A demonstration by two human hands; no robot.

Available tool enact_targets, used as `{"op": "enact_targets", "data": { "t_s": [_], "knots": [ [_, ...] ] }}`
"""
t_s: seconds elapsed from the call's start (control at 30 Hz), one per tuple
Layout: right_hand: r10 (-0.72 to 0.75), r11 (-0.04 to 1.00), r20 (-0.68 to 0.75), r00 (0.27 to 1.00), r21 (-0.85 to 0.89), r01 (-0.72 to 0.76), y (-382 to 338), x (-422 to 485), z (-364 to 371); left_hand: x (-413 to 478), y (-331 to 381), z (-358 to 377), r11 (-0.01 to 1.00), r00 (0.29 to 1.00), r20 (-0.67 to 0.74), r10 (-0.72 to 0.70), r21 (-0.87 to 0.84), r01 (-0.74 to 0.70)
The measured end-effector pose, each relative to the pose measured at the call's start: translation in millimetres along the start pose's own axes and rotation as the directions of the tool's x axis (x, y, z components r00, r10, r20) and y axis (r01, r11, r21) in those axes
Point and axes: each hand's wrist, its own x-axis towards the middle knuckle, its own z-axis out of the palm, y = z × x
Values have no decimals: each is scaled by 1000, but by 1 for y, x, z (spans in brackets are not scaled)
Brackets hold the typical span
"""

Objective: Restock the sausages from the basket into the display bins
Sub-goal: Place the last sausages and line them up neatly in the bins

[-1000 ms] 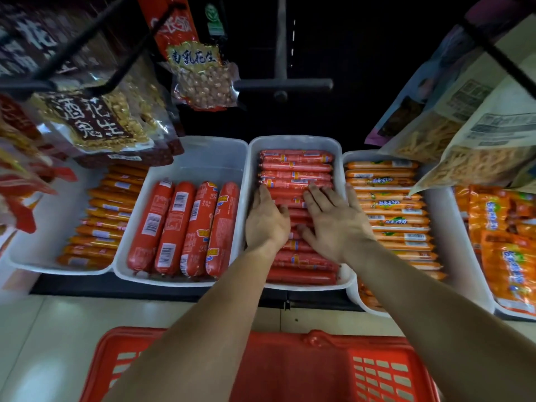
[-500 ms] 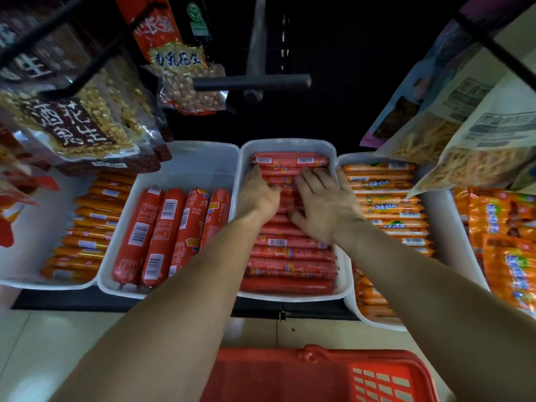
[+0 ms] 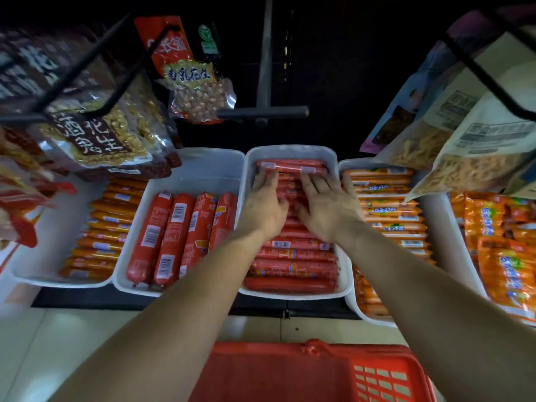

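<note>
**Both hands flat on the thin red sausages, centre bin**

The centre bin (image 3: 290, 150) is white and sits at 12 o'clock from the red basket (image 3: 284, 372). It is filled with thin red sausages (image 3: 293, 265) stacked crosswise (barcode labels face up on a few).

Left hand (image 3: 265, 204): palm down and fingers straight, resting on the sausages along the bin's 9 o'clock side, with the fingertips near the far row.

Right hand (image 3: 327, 207): same posture with the fingers spread, on the 3 o'clock side, its outer edge at the bin wall.

Neither hand grips anything. They lie just beside each other, thumbs toward the middle of the stack.

Neighbours of the centre bin:
- At 9 o'clock, a second bin (image 3: 203, 172) holds four thick red sausages (image 3: 174, 236) lying lengthwise.
- At 3 o'clock, a third bin (image 3: 438, 227) holds orange sausages (image 3: 388, 216).
- At 10 to 11 o'clock, above the bins, peanut bags (image 3: 197, 91) hang from hooks.

The basket is at 6 o'clock, cut by the lower frame edge — its contents cannot be made out.
</note>
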Motion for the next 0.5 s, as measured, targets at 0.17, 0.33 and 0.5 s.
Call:
{"op": "enact_targets", "data": {
  "t_s": [0.17, 0.33, 0.5],
  "knots": [
    [-57, 983, 156, 986, -162, 82, -10, -44, 10, -67, -29, -13, 714, 955, 293, 49, 658, -239],
    [-35, 955, 151, 988, -286, 78, -14, -40, 15, -64, -32, -15, 608, 928, 373, 10, 734, -302],
    [-118, 958, 184, 976, -237, 161, -15, -56, 18, -66, -32, -15, 624, 931, 364, 12, 725, -291]
  ]
}}
